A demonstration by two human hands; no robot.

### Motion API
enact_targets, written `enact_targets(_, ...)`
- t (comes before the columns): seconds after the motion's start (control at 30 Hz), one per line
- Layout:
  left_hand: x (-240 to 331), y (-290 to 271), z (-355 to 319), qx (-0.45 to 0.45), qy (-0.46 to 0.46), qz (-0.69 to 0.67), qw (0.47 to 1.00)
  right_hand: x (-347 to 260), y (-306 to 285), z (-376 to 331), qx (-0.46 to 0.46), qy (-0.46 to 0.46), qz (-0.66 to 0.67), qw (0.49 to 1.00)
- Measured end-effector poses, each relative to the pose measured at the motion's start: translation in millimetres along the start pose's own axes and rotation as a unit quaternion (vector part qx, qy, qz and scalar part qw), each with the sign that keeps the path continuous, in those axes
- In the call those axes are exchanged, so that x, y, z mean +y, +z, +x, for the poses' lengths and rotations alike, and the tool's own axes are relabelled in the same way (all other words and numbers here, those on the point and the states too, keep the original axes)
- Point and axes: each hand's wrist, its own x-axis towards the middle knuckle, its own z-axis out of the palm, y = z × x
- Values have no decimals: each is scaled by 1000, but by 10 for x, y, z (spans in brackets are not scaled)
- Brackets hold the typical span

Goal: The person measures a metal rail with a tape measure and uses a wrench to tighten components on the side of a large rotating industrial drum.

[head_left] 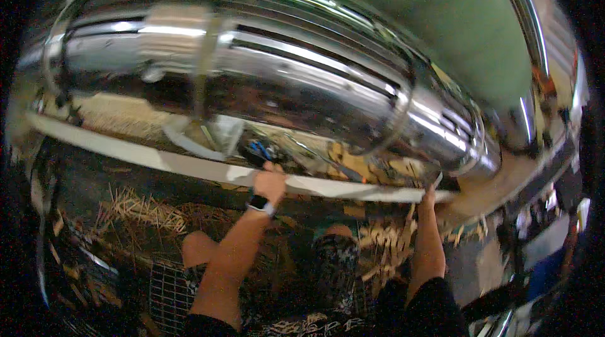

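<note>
In front of me, my left hand (270,184) is closed at the pale ledge (145,157), a watch (260,204) on its wrist. Just beyond its fingers lies a dark thing with blue parts (257,148); blur hides whether the hand grips it. Farther right, my right hand (428,197) is closed at the same ledge, and a thin pale strip (437,180) sticks up from its fingers. Above both hands runs a big shiny metal cylinder (302,78) with ring-shaped bands, smeared by motion.
Behind the ledge lie a long tool with a dark handle (343,170) and a pale curved piece (214,138). Thin wood sticks (135,208) and wood scraps (391,239) litter the floor. A wire grate (169,290) is at lower left; a green surface (441,9) rises behind.
</note>
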Motion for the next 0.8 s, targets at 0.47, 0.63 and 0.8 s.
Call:
enact_targets(0.47, 48, -276, -10, -18, 59, 123, 990, 197, -212, -317, 84, -151, 173, 970)
enact_targets(0.63, -616, -88, -17, -59, 119, 218, 967, 35, -175, -475, 49, -175, 125, 975)
enact_targets(0.8, 30, -242, 98, -115, 37, 151, 981, 58, -446, -222, 79, -238, 34, 967)
